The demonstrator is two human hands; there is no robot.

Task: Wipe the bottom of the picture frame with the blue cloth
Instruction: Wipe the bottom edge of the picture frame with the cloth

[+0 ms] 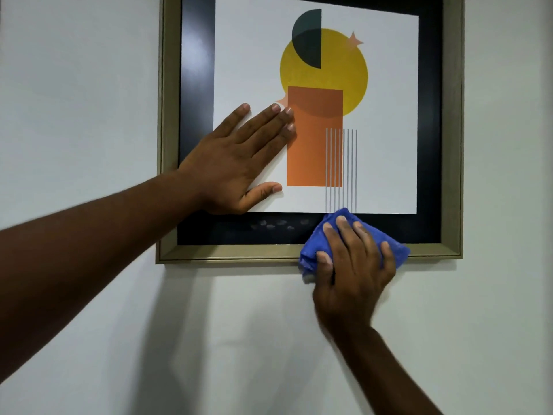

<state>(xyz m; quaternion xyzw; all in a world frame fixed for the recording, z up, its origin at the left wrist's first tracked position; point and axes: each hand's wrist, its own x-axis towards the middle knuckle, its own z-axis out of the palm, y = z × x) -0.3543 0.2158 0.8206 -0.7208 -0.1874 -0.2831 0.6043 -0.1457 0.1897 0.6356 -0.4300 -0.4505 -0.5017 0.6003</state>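
1. Presently the blue cloth (pixel 311 250) is bunched under the right hand (pixel 353 271), fingers curled over it and pressing it onto the bottom rail of the picture frame (pixel 227 253), right of the rail's middle.
2. The left hand (pixel 236 163) is laid flat, fingers spread and gripping nothing, on the glass over the print (pixel 386 115), apparently to steady the frame.
3. Handling, judged: the cloth is soft and limp, so it is best kept wadded beneath the fingertips. The frame looks rigid but merely hung, the glass fragile; light pressure is advised, with the bracing palm kept in place.
4. Pale smudges (pixel 276 224) are seen on the dark mat (pixel 197 85), just left of the right fingertips.
5. Edges: the rail's lower lip lies under the right knuckles, the bottom right corner just beyond the little finger.
6. Room: bare wall (pixel 74 85) lies open below the wrist and left along the rail; nothing obstructs a sideways stroke.
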